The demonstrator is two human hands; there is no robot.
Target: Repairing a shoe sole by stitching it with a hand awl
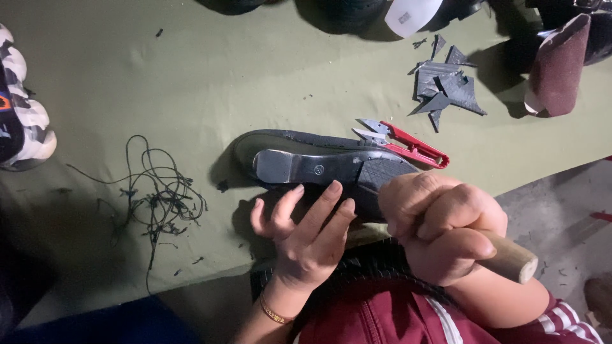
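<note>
1. A big olive-green table cloth [210, 76] covers the work table from side to side.
2. A dark grey shoe with a smooth rubber sole [319, 169] lies on its side near the table's front edge, sole turned up to the camera. Another flat dark sole sits just behind it.
3. The right hand [440, 232] is closed in a tight fist around a round wooden tool handle [513, 260]. The fist is pressed against the heel end of the shoe. The working end of the tool is hidden by the fist.
4. The left hand [306, 232] is open, with its fingers spread and its fingertips resting on the shoe's near edge, holding it steady.
5. A tangle of thin dark thread [156, 197] lies on the cloth, well to the left of the shoe.
6. A pile of dark grey cut scraps [446, 86] lies behind the shoe, to the right.
7. Small red-handled thread snips [408, 145] lie just beside the shoe's far edge.
</note>
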